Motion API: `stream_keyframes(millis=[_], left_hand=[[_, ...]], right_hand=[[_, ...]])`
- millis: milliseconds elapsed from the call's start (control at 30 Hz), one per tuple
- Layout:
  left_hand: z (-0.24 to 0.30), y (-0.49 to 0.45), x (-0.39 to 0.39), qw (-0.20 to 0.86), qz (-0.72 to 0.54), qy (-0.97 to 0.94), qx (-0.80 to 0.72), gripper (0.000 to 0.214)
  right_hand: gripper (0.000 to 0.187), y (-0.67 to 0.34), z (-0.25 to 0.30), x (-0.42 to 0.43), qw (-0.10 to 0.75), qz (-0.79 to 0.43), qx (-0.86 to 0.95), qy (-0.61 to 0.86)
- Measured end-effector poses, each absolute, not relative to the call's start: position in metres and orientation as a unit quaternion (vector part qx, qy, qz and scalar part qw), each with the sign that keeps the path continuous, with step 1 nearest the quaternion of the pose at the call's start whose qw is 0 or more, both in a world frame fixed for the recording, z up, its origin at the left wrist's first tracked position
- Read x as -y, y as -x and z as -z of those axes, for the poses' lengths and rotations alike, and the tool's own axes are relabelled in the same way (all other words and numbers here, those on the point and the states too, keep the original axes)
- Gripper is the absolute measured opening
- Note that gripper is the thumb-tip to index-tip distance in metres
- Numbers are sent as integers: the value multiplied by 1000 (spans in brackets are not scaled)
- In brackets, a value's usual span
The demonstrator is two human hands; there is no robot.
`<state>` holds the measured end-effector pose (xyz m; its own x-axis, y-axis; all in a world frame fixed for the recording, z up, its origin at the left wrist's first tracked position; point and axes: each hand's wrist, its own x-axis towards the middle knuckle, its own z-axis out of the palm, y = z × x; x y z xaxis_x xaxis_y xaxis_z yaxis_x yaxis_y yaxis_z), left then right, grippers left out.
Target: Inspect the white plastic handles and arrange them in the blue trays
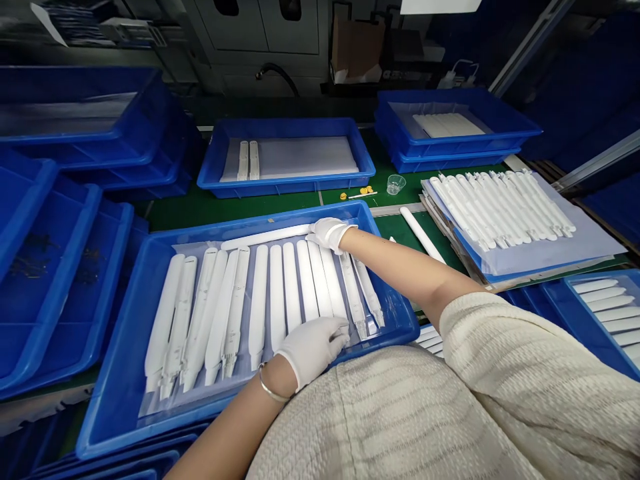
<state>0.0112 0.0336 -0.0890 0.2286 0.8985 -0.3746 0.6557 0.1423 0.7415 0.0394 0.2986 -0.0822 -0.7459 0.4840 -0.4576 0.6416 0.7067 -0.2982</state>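
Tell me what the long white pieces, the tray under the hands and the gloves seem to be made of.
White pieces: likely moulded plastic, matt to satin, with uniform colour and crisp toothed ends. Blue tray: rigid plastic, slightly glossy, with a moulded rim. Gloves on left hand and right hand: thin white fabric, probably; soft creases, no shine.

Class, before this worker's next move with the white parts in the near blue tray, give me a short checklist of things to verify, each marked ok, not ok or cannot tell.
1. Both hands gloved: left hand and right hand wear white gloves. Ok.
2. Left hand placed: it rests on the near ends of the white parts. Ok.
3. Right hand placed: it touches the far ends of the row, by the crosswise part. Ok.
4. Row tidy: the middle parts lie parallel, but those at the left are askew. Not ok.
5. Sheet under the parts in the near blue tray lies flat. Cannot tell.
6. Firm grip on any part: fingers hide the contact. Cannot tell.
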Motion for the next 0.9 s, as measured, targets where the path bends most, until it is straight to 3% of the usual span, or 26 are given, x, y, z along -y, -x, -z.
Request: stream_keyframes(millis=[167,467,600,700,767,900], left_hand=[[94,-10,-31,438,-139,-646,-609,33],[85,-8,-29,463,-188,-621,-604,30],[74,-1,-38,440,-326,-518,-657,31],[69,3,-45,419,-468,-400,-668,64],[65,2,-47,518,-498,-373,-587,74],[54,-14,-47,765,-418,-287,-397,68]], right_hand=[[56,-38,79,-299,156,239,-892,-352],[31,-56,53,-302,61,363,-878,-304],[32,-68,24,-303,3,414,-863,-289],[35,-77,-4,-305,-56,465,-831,-300],[33,-82,-19,-306,-88,521,-791,-307],[31,-84,-34,-306,-110,554,-761,-320]])
